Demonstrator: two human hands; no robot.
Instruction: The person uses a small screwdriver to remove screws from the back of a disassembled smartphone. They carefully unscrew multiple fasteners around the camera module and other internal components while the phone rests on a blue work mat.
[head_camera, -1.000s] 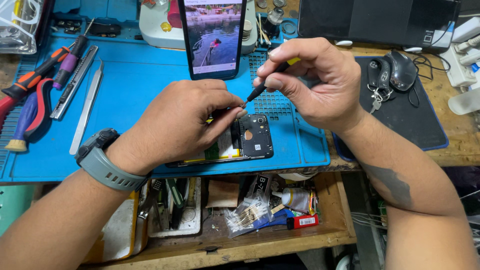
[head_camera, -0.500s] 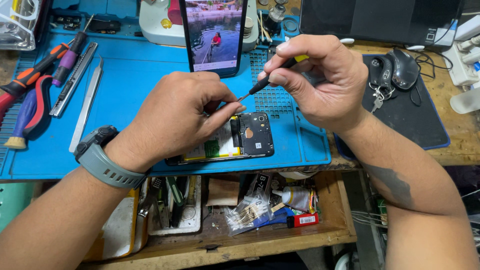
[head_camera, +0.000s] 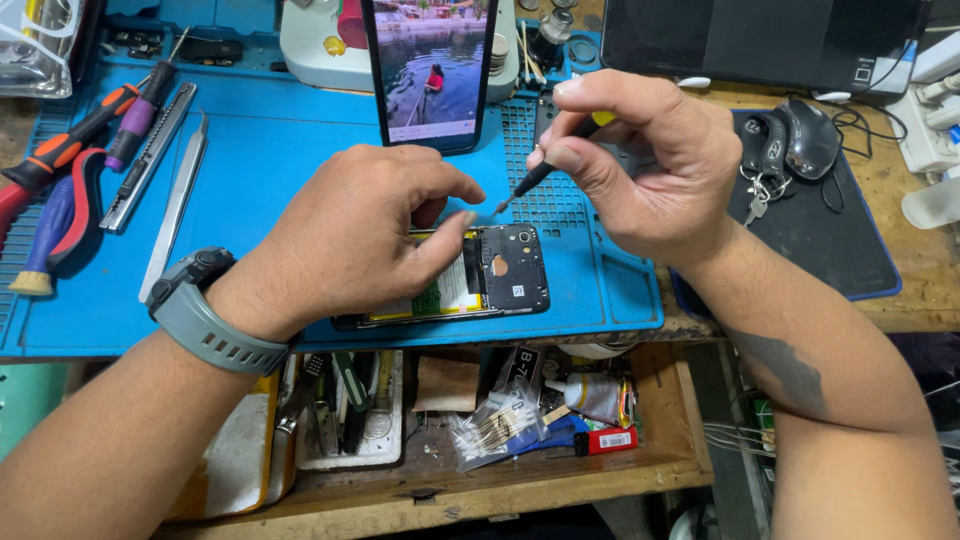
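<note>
The head camera looks steeply down, close over the blue mat (head_camera: 280, 170) at the bench's near edge.

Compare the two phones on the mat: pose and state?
The opened phone lies flat, back off, insides showing, under the left hand; the propped phone stands upright behind it, untouched. The opened phone shows no screen; the propped phone's screen is lit with a video. Both sit on the blue mat.
</note>
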